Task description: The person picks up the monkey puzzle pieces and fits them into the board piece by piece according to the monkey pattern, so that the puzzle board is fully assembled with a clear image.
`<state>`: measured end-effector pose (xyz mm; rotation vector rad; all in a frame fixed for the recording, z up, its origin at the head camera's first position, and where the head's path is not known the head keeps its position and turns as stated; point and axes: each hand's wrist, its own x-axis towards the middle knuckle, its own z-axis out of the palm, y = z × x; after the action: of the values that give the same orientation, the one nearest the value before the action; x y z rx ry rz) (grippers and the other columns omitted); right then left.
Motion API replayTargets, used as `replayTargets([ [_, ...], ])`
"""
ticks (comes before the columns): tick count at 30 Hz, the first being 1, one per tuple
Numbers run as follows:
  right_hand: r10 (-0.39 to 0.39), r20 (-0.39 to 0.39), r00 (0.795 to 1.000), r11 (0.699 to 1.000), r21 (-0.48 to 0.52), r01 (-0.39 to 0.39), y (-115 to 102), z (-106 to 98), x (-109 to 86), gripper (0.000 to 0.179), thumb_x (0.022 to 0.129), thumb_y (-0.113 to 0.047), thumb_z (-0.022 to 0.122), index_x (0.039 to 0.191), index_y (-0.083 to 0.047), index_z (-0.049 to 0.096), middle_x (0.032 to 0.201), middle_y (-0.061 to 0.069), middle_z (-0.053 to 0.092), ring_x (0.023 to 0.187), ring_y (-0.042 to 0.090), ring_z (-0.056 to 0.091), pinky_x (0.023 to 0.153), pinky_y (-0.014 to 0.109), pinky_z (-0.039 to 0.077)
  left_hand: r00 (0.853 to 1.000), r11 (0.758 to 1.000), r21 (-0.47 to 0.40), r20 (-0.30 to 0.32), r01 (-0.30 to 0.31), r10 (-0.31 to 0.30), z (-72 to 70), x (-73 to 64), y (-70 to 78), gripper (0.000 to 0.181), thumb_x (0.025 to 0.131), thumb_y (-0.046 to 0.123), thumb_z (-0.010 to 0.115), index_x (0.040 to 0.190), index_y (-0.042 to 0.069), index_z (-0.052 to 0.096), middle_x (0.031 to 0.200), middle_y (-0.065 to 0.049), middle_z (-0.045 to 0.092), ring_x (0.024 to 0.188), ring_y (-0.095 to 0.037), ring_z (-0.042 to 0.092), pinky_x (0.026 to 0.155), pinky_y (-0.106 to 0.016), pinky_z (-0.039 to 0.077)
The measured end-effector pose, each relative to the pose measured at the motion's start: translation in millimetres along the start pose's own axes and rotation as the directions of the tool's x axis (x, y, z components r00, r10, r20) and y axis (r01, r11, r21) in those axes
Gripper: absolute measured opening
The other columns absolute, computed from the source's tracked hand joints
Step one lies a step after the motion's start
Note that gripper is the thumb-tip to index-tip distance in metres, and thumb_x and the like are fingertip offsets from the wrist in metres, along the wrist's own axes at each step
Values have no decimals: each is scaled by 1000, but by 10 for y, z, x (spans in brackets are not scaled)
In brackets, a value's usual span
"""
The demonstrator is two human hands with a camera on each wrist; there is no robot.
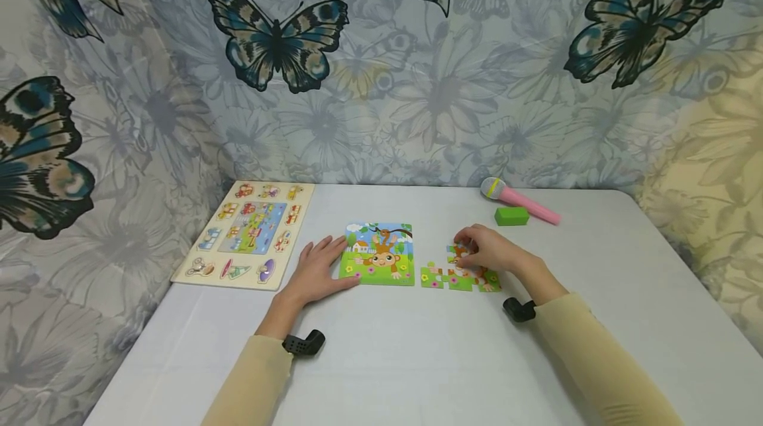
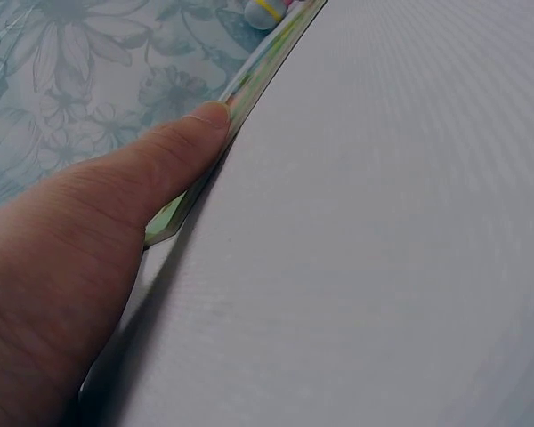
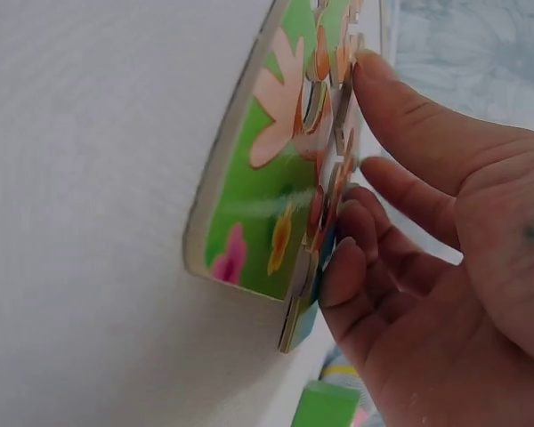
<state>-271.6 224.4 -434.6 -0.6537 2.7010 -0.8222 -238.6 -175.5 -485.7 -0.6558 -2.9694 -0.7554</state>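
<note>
A square monkey picture board lies on the white table. My left hand rests at its left side with fingers spread, and the thumb lies along the near edge in the left wrist view. To the right is a group of partly joined jigsaw pieces, with green grass, flowers and parts of a monkey on them. My right hand is over the far side of these, thumb and curled fingers pinching a puzzle piece. Part of the group is hidden under that hand.
A wooden peg puzzle board lies at the table's left. Behind the right hand are a green block and a pink toy microphone. A butterfly-patterned cloth hangs along the far edge.
</note>
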Motion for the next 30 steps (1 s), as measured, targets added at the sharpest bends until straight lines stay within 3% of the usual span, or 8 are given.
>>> replayTargets([
  [12, 31, 20, 999, 999, 8, -31, -5, -21, 34, 47, 87, -19, 82, 121, 3, 58, 107, 12, 55, 93, 25, 52, 83, 41, 46, 1000, 1000, 2, -7, 3, -3, -2, 2, 2, 92, 86, 63, 69, 155, 9, 41, 161, -5, 36, 151, -30, 21, 119, -58, 6],
  [21, 16, -35, 999, 999, 48, -14, -15, 1, 4, 50, 89, -14, 80, 127, 1, 51, 99, 8, 58, 85, 23, 52, 76, 39, 47, 1000, 1000, 5, 1, -1, 1, 6, 8, 0, 92, 86, 62, 69, 156, 9, 41, 161, -5, 35, 151, -30, 20, 119, -57, 6],
  [25, 1, -58, 998, 999, 51, 2, -16, -20, 0, 40, 93, -13, 75, 126, -1, 57, 96, 5, 60, 84, 20, 55, 75, 36, 47, 1000, 1000, 5, 5, 1, -1, 15, 10, -16, 92, 86, 63, 69, 156, 10, 40, 162, -5, 34, 151, -30, 20, 119, -57, 6],
  [30, -10, -45, 999, 986, 163, 17, -32, -114, 30, 22, 98, -7, 66, 117, 2, 61, 89, 8, 64, 75, 24, 59, 69, 37, 51, 1000, 1000, 4, 2, 0, 0, 27, 14, -27, 92, 86, 63, 69, 156, 10, 40, 162, -4, 35, 151, -30, 20, 119, -57, 6],
])
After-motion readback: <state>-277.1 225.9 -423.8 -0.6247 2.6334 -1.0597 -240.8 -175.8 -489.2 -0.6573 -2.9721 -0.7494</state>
